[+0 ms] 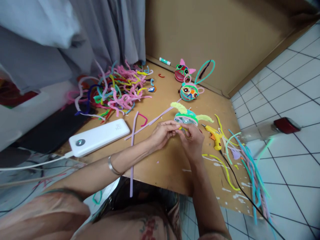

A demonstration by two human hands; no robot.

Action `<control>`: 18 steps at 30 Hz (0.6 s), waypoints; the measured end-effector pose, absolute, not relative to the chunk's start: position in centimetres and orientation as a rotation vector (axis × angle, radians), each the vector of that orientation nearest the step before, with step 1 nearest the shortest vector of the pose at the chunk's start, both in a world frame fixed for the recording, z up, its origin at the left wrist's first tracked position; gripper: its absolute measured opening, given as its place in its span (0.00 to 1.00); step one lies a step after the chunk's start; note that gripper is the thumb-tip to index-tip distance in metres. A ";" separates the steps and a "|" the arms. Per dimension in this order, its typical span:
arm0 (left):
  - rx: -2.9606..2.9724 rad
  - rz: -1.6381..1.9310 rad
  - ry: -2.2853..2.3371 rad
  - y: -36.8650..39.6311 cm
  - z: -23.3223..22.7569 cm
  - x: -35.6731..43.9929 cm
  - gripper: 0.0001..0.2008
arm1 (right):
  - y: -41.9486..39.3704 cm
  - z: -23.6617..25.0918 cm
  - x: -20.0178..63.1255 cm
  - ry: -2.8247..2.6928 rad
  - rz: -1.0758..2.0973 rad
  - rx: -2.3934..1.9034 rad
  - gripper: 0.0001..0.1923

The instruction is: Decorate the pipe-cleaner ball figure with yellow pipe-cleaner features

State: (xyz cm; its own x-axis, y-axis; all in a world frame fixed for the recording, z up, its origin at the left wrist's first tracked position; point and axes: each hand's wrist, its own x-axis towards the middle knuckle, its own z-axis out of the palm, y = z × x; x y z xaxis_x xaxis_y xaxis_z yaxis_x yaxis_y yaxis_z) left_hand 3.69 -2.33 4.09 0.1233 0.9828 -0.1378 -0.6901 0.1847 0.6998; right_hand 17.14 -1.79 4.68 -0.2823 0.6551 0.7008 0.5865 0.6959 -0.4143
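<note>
1. Head view – the left hand (163, 131) and right hand (192, 138) meet at the near edge of a round teal pipe-cleaner figure (186, 117) with yellow-green ears, on the cardboard board (170, 163).
2. Both hands' fingertips are pressed together, pinching a small yellow piece at the figure's front.
3. A yellow glue gun (214, 135) lies just right of the right hand – a white power bank (98, 137) lies left.

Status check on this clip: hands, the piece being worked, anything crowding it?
Left hand and right hand both pinching the green pipe-cleaner figure over the cardboard sheet. Yellow glue gun lies just right of it. Loose pipe cleaners heaped far left, apart.
</note>
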 end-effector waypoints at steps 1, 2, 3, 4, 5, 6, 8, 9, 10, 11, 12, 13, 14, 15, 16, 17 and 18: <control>0.540 1.301 0.659 -2.4 4.1 3.7 0.06 | -1.8 4.8 17.3 -1.958 0.146 -0.973 0.06; 0.545 1.293 0.652 -2.4 4.1 3.7 0.07 | -1.7 4.9 17.4 -1.939 0.202 -0.994 0.05; 0.558 1.289 0.645 -2.4 4.2 3.6 0.07 | -1.7 5.0 17.5 -1.917 0.255 -1.013 0.05; 0.582 1.288 0.639 -2.4 4.2 3.6 0.08 | -1.7 5.0 17.6 -1.893 0.302 -1.023 0.05; 0.617 1.288 0.636 -2.4 4.2 3.6 0.09 | -1.6 5.0 17.7 -1.870 0.341 -1.021 0.05; 0.661 1.291 0.637 -2.3 4.2 3.5 0.11 | -1.6 5.1 17.8 -1.848 0.374 -1.014 0.05; 0.765 1.308 0.649 -2.1 4.2 3.2 0.14 | -1.6 5.2 17.9 -1.816 0.425 -0.995 0.05; 0.827 1.321 0.664 -2.0 4.3 3.0 0.16 | -1.6 5.3 18.0 -1.807 0.445 -0.988 0.05; 0.899 1.324 0.685 -1.9 4.3 2.7 0.17 | -1.6 5.4 18.0 -1.804 0.462 -0.984 0.05; 0.979 1.312 0.707 -1.7 4.4 2.4 0.17 | -1.7 5.5 18.1 -1.810 0.480 -0.979 0.05; 1.059 1.285 0.725 -1.6 4.6 2.1 0.17 | -1.7 5.6 18.1 -1.825 0.497 -0.972 0.04; 1.132 1.248 0.739 -1.5 4.7 1.8 0.17 | -1.8 5.7 18.2 -1.847 0.513 -0.966 0.04; 1.191 1.208 0.747 -1.4 4.8 1.5 0.18 | -1.8 5.8 18.2 -1.874 0.527 -0.961 0.03; 1.233 1.169 0.748 -1.3 4.9 1.2 0.18 | -1.8 5.8 18.3 -1.904 0.541 -0.959 0.03; 1.259 1.145 0.747 -1.2 5.0 1.0 0.18 | -1.8 5.7 18.3 -1.934 0.556 -0.957 0.04; 1.275 1.145 0.747 -1.1 5.0 0.9 0.19 | -1.8 5.6 18.3 -1.960 0.564 -0.957 0.06; 1.288 1.159 0.750 -1.1 5.1 0.9 0.19 | -1.8 5.5 18.3 -1.981 0.564 -0.960 0.09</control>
